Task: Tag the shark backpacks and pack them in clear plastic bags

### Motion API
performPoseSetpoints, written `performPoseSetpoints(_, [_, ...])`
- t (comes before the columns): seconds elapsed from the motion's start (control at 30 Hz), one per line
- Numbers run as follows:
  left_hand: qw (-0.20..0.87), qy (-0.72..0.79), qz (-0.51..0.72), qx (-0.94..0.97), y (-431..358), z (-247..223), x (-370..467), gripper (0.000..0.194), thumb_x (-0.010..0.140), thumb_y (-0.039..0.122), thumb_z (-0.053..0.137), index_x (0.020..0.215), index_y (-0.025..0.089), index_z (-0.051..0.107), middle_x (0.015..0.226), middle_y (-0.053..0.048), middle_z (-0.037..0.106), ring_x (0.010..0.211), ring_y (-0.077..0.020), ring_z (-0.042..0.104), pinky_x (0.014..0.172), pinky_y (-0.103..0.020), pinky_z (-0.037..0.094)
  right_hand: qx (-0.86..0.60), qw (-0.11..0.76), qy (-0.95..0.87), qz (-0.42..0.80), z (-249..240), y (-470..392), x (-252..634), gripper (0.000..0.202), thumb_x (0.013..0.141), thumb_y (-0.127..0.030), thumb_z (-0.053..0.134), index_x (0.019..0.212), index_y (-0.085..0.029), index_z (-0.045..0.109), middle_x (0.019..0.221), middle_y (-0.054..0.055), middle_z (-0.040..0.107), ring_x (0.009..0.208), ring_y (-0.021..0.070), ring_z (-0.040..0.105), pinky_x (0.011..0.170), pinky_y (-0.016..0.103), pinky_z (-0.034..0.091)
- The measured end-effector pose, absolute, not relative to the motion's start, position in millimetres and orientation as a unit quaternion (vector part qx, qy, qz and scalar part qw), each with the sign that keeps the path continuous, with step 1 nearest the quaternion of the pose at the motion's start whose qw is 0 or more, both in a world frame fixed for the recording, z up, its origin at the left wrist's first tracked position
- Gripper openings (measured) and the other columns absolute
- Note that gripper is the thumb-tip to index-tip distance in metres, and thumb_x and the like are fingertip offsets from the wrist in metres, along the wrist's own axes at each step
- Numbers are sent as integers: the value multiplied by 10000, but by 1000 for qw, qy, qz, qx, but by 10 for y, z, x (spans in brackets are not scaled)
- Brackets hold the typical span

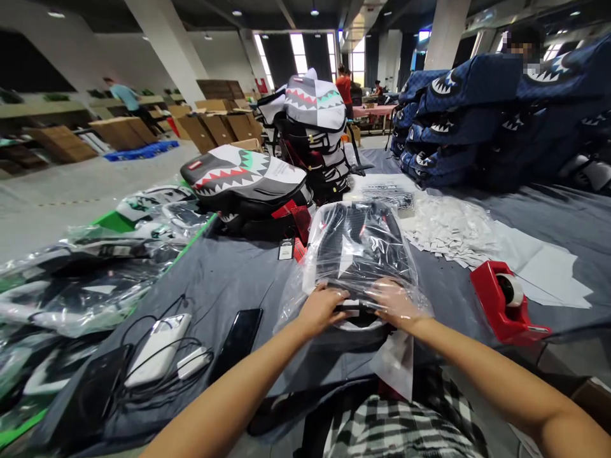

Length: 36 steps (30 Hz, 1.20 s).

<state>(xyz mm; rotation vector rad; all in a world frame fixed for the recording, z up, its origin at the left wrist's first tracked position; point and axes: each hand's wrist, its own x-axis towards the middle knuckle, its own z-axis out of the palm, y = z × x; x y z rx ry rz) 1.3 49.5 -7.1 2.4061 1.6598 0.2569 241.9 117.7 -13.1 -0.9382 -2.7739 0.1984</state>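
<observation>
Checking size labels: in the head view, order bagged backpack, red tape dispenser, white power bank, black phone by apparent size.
1. Bagged backpack
2. Red tape dispenser
3. White power bank and black phone: too alike to rank.

Bagged backpack [370, 251]: underside hidden

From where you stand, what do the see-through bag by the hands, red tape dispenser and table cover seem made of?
The see-through bag looks like thin, glossy plastic film: it creases and throws bright reflections. The dispenser seems smooth, hard plastic by its even colour, though painted metal is possible. The table cover is probably matte grey cloth, since it lies in soft wrinkles.
</observation>
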Motion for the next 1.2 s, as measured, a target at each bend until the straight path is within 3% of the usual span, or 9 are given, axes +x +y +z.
performPoseSetpoints(0.1, [49,572,172,800,315,-256,25,433,852,312,686,1271,213,636,1261,-112,680,1173,-270,600,1100,-458,374,-299,129,-943,72,-290,1103,2534,315,908,-287,630,1204,-202,692,1180,113,688,1168,258,609,1057,429,459])
performPoseSetpoints(0.23, [153,590,158,777,512,-299,-24,219,884,351,637,1016,206,735,995,-82,745,939,-242,671,863,-338,492,-304,117,-935,138,-339,1354,2521,294,897,-382,672,1126,-206,726,1128,82,726,1104,248,649,1007,398,496])
performPoseSetpoints(0.33, [224,598,131,759,715,-233,-68,265,892,441,615,884,213,749,873,-51,749,828,-224,681,747,-281,473,-337,112,-921,162,-298,1482,2449,290,872,-456,699,1023,-214,753,1012,64,748,977,247,683,901,375,538])
performPoseSetpoints(0.57, [122,596,161,777,325,-72,91,407,888,463,631,1198,205,688,1148,-103,741,1081,-290,667,1026,-439,447,-317,268,-900,135,-299,846,2810,457,962,-479,570,1305,-183,630,1278,111,664,1251,243,572,1104,435,438])
performPoseSetpoints(0.63, [65,586,216,779,61,-114,309,453,906,474,617,1262,195,648,1196,-122,718,1137,-297,643,1076,-489,419,-355,300,-875,136,-371,565,3008,436,1005,-464,483,1330,-204,613,1279,106,661,1234,234,590,1073,416,467])
performPoseSetpoints(0.73, [94,539,321,773,-286,-340,735,325,1005,336,463,1225,198,658,1176,-102,728,1106,-224,671,1020,-397,500,-395,219,-878,161,-484,242,3199,432,1022,-443,451,1368,-228,592,1126,96,724,1013,218,695,887,339,536])
performPoseSetpoints(0.87, [198,604,371,677,-422,-763,1154,325,1004,275,405,1184,190,662,1169,-92,735,1038,-206,709,946,-362,562,-442,105,-871,188,-498,97,3241,417,986,-526,494,1169,-205,688,749,50,711,718,214,694,657,275,467])
performPoseSetpoints(1.03, [267,643,364,618,-219,-922,1469,353,960,337,490,1225,156,636,1010,-100,746,933,-233,708,908,-385,547,-498,151,-813,260,-356,121,3382,426,981,-579,436,903,-218,649,767,21,674,695,170,628,655,260,414])
performPoseSetpoints(1.2, [315,682,387,535,-125,-849,1713,334,840,379,660,1097,167,681,773,-38,700,762,-219,672,789,-342,513,-558,202,-740,316,-407,213,3659,381,808,-559,640,689,-207,556,670,-1,597,638,157,552,608,258,399])
